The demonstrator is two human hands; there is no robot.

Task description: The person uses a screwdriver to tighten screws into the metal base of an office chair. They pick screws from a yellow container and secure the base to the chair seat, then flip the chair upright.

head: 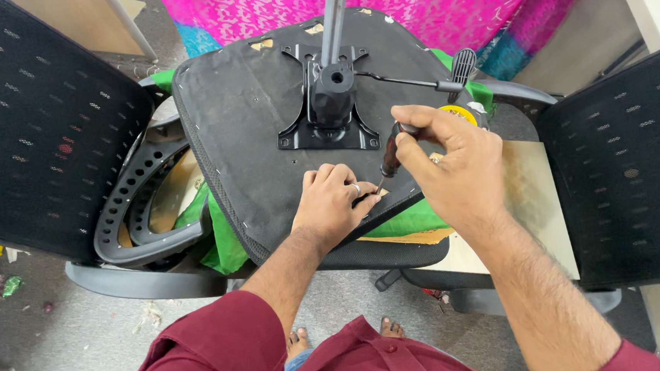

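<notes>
An upturned black office chair seat [247,114] lies in front of me, its black metal mechanism plate [329,120] and grey gas-lift column [332,19] pointing up. My right hand [444,158] grips a dark-handled screwdriver [390,154], tip angled down toward the seat's near edge. My left hand [335,204] rests on that edge, a ring on one finger, fingertips curled right beside the screwdriver tip. What the tip touches is hidden by my fingers. A black lever with a ribbed paddle [461,66] sticks out to the right of the plate.
Black mesh chair backs stand at left [32,129] and right [631,180]. A perforated black plastic frame [133,199] lies left of the seat, green cloth [222,247] under it. Pink patterned fabric [425,0] hangs behind. Litter dots the grey floor [69,335]; my bare feet show below.
</notes>
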